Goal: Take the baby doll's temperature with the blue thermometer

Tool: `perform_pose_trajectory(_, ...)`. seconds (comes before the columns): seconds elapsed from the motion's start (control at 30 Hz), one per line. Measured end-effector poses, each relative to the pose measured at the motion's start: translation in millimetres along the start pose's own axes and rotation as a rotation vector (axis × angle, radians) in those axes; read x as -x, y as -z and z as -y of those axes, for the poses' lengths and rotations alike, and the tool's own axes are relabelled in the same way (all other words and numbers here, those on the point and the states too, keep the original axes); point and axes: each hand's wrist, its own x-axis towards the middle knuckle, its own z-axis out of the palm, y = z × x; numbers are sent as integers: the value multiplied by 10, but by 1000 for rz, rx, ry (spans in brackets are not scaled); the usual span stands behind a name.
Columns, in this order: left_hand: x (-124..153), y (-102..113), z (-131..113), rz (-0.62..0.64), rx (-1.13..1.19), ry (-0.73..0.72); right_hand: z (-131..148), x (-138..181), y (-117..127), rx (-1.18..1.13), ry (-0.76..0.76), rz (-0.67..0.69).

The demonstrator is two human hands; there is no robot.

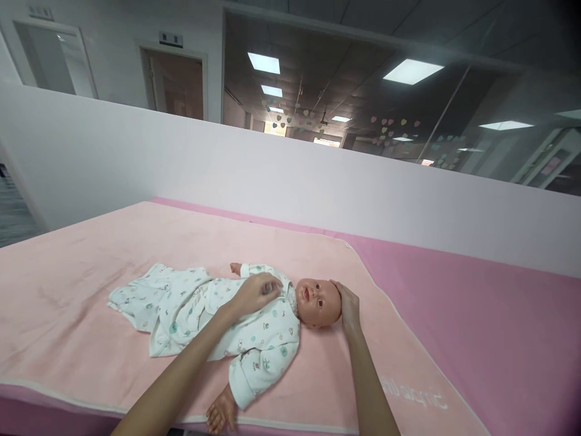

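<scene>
doll's bare hand: logged at blanket near edge | baby doll: found face-up mid-blanket, head rightward | left hand: curled, pinched printed suit at collar with fingertips | right hand: cupped crown with fingers gently open | judged both sleeves on; collar front seemingly left to close

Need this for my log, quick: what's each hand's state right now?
Left hand: curled on the romper; grip unclear.
Right hand: open, cupping the doll's head.

Pale pink blanket, pink mattress, white partition
</scene>
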Motion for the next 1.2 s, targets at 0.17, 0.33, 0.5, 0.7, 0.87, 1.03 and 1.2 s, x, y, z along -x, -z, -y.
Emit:
perform_pose_trajectory(0.17, 50, -53, -54, 167, 53, -51, -59, -11, 33, 72, 33, -78)
perform_pose_trajectory(0.33, 31, -57, 127, 131, 414, 148, 55, 111, 70, 229, 256, -406)
perform_pose_trajectory(0.5, -39, -35, 343, -156, 786, 449, 237, 430, -145, 614, 679, -335)
perform_pose_trajectory(0.7, -57, -35, 433, -209, 950, 515, 517, 804, -977, 1133, 763, 612)
perform_pose_trajectory(0.87, -23, -47, 398, -217, 1017, 476, 512, 701, -1356, 1289, 593, 562)
perform_pose_trajectory(1.03, -24, -48, 390, -193, 1055, 464, 471, 693, -1363, 1320, 534, 459)
perform_pose_trajectory(1.2, -16, -52, 305, -192, 997, 387, 580, 856, -1145, 1257, 542, 351)
